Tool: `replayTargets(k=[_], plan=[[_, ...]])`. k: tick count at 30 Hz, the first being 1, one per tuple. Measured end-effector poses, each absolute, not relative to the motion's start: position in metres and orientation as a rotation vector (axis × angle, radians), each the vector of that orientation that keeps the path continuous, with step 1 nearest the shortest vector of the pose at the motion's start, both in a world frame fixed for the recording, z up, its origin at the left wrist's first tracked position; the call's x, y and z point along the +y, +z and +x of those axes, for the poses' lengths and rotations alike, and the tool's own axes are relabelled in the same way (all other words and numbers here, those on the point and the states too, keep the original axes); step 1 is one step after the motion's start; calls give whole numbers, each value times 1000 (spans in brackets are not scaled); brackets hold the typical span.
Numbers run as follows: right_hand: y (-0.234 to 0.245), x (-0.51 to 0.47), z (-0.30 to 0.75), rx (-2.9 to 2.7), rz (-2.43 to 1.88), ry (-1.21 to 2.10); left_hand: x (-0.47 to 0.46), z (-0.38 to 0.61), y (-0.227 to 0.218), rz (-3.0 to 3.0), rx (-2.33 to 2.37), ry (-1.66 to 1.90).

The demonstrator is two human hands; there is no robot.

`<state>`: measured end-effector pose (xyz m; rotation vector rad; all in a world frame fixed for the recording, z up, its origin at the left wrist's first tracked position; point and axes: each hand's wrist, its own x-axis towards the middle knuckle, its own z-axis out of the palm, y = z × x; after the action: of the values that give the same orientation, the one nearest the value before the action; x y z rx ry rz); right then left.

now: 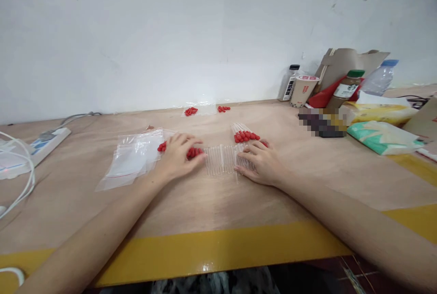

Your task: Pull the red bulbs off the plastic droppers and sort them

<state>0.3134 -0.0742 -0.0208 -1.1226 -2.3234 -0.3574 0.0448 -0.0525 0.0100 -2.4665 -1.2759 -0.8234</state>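
Observation:
A row of thin clear tubes (215, 161) lies side by side on the table between my hands. My right hand (262, 164) is open, with its fingers spread over the right end of the row. Beyond that hand is a fan of pale sticks with red tips (244, 136), looking like large matches. My left hand (180, 155) is open too, lying over another group of red tips (194, 153) left of the tubes. Its fingers and palm hide part of that group. By its wrist rest clear zip bags (134, 157).
Two small bags of red-tipped pieces (191, 111) lie against the wall. Bottles (346, 89), a paper cup (303, 91) and tissue packs (382, 137) crowd the right side. A power strip (51, 146) with white cables is at left. Yellow tape (221, 250) runs along the front edge.

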Motion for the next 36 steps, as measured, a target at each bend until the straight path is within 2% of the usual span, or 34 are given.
replayTargets(k=[6, 12, 22, 36], plan=[[-19, -64, 318, -2138, -1211, -352, -79, 101, -3, -2832, -934, -475], [-8, -31, 327, -1992, -1498, -214, -64, 114, -12, -2884, -908, -368], [-4, 2, 320, -2146, -1547, -267, -55, 109, -10, -2875, -977, -436], [-20, 1, 316, -2059, -1475, -286, -57, 101, -17, -2763, -1112, -799]])
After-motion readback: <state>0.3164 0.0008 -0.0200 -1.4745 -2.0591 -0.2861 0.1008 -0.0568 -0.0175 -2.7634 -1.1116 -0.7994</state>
